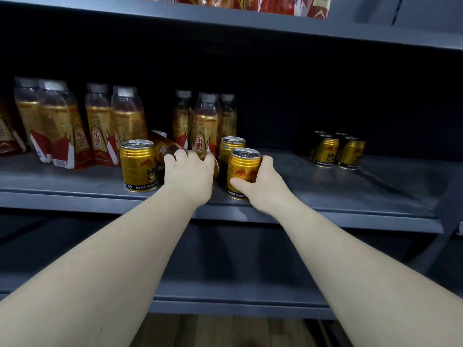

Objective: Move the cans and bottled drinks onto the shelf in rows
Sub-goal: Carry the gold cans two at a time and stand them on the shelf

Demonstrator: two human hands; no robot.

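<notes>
On the grey shelf [325,194], my right hand [260,184] grips an upright gold can [243,166] near the front edge. My left hand [188,171] curls over a gold can lying on its side [216,167], mostly hidden beneath it. Just behind my left hand a bottle lies on its side [162,146]. Another gold can [139,164] stands upright to the left, and one more [231,146] stands behind the held can. Several gold-and-red bottles stand at the back, in a group at the left [100,126] and another in the middle [205,123]. Several cans [338,150] form a small block at the right.
An upper shelf [250,23] carrying red packages overhangs the working shelf. A lower shelf [238,304] juts out beneath my arms. A grey upright post [448,209] bounds the shelf at the right. Bare shelf surface lies between the held can and the block of cans.
</notes>
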